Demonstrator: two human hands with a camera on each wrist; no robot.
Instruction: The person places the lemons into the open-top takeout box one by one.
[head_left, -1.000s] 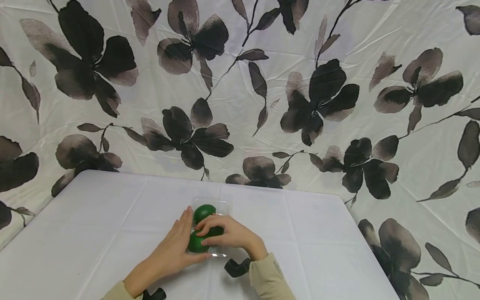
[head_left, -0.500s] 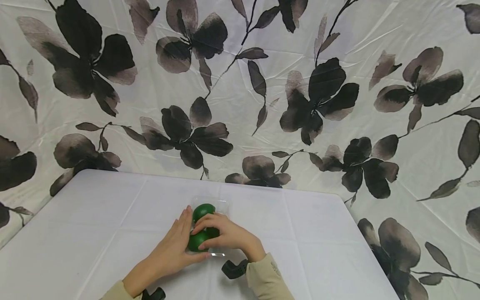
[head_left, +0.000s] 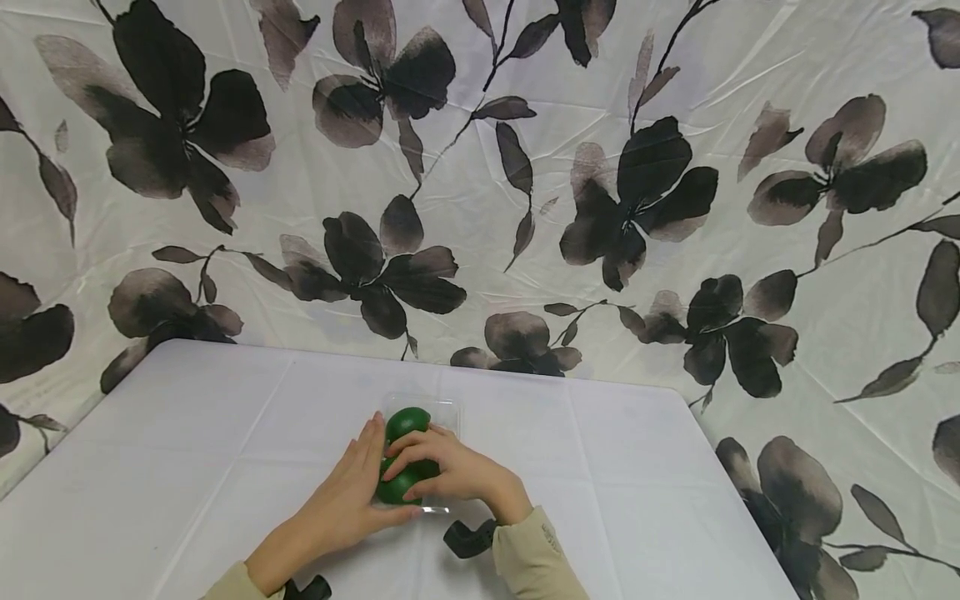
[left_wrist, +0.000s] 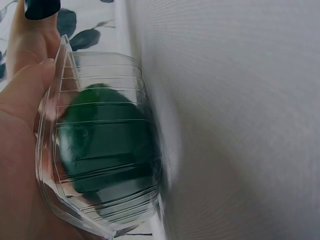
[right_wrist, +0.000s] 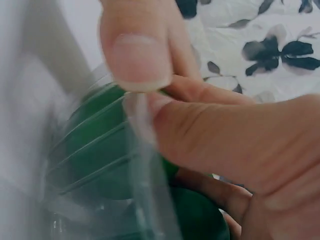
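A clear plastic container [head_left: 447, 408] lies on the white table with several glossy green oval fruits in it. The far fruit [head_left: 407, 422] shows whole; the near fruit [head_left: 399, 487] is partly covered by fingers. My left hand [head_left: 347, 492] lies along the container's left side, fingers straight and thumb by its near edge. In the left wrist view, a green fruit [left_wrist: 107, 140] shows through the ribbed wall. My right hand [head_left: 453, 467] reaches over from the right, its bent fingers and thumb on the near fruit. In the right wrist view, the thumb is at the container's rim [right_wrist: 145, 200].
The white-clothed table [head_left: 615, 467] stretches out on both sides of the container. Behind it hangs a white cloth [head_left: 480, 192] with dark flowers. A black wrist mount [head_left: 471, 538] sits by the right wrist, another [head_left: 309, 588] by the left.
My right hand has shifted slightly left over the near fruit, and its fingertips have moved a little on it. The left hand and the container have stayed in place.
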